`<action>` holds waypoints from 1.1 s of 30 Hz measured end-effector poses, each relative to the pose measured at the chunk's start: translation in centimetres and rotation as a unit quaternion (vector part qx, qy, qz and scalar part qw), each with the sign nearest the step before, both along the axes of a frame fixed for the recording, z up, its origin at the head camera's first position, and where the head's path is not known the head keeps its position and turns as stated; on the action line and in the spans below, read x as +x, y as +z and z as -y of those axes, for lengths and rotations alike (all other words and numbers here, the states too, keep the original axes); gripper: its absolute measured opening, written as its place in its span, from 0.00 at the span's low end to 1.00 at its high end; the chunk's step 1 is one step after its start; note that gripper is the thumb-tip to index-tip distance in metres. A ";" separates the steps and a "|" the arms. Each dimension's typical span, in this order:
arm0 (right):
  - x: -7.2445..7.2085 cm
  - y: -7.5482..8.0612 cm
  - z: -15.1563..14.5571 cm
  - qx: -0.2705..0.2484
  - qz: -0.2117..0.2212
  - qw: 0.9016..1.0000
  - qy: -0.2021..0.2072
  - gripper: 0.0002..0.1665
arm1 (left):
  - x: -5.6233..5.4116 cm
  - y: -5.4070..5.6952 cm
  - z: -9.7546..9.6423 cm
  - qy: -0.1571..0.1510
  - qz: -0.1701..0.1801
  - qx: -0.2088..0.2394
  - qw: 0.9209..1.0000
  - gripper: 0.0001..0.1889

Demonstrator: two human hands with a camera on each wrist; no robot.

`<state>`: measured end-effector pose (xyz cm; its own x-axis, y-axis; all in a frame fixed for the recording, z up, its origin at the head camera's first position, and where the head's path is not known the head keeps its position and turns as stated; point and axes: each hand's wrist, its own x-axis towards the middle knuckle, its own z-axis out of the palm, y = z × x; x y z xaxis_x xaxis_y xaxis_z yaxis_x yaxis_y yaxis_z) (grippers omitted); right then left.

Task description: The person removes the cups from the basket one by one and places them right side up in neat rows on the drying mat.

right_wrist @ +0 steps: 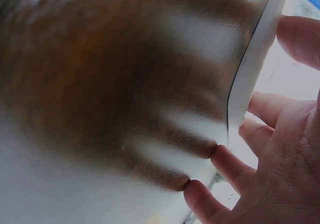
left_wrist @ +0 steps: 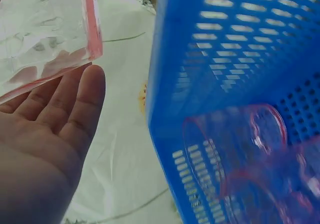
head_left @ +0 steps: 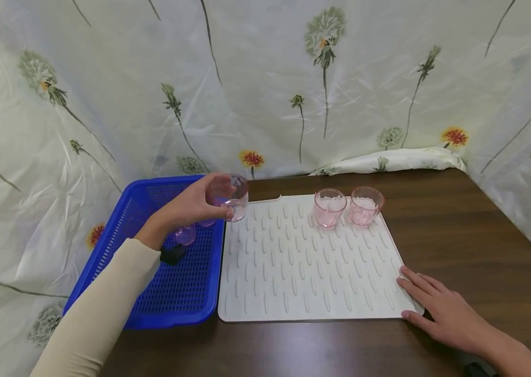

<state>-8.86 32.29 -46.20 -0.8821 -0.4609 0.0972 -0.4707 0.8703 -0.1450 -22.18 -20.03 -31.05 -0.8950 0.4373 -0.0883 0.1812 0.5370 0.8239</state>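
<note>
My left hand [head_left: 196, 199] grips a clear pinkish drinking glass [head_left: 237, 198] above the basket's right rim, by the mat's far left corner. In the left wrist view the fingers lie along the side of this glass [left_wrist: 45, 34]. Two pink glasses [head_left: 329, 208] [head_left: 365, 206] stand side by side on the white ridged mat [head_left: 289, 283], near its far right corner. At the mat's near right corner rests my right hand [head_left: 444, 311], fingers spread, fingertips touching the mat's edge and the table. It holds nothing.
A blue plastic basket [head_left: 218, 293] stands left of the mat, with more pink glasses [left_wrist: 235, 144] inside, partly hidden by the left arm. Brown wooden table [head_left: 473, 235] extends to the right. Flower-printed cloth [head_left: 256, 78] hangs behind and at both sides.
</note>
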 end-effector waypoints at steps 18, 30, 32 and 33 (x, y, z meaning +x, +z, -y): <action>-0.1 0.2 -0.2 -0.001 0.001 1.000 0.002 0.42 | -6.2 -2.3 -9.5 0.043 0.010 0.083 0.996 0.42; -0.2 0.1 -0.1 -0.006 -0.006 1.000 0.007 0.43 | -6.2 -5.5 -11.7 0.077 0.042 0.096 0.991 0.41; -0.1 0.1 0.0 -0.007 -0.007 1.000 0.006 0.42 | -6.1 -6.0 -12.1 0.081 0.046 0.097 0.991 0.41; 0.0 0.1 0.0 -0.007 -0.006 1.000 0.005 0.42 | -6.0 -6.3 -12.2 0.084 0.047 0.101 0.990 0.41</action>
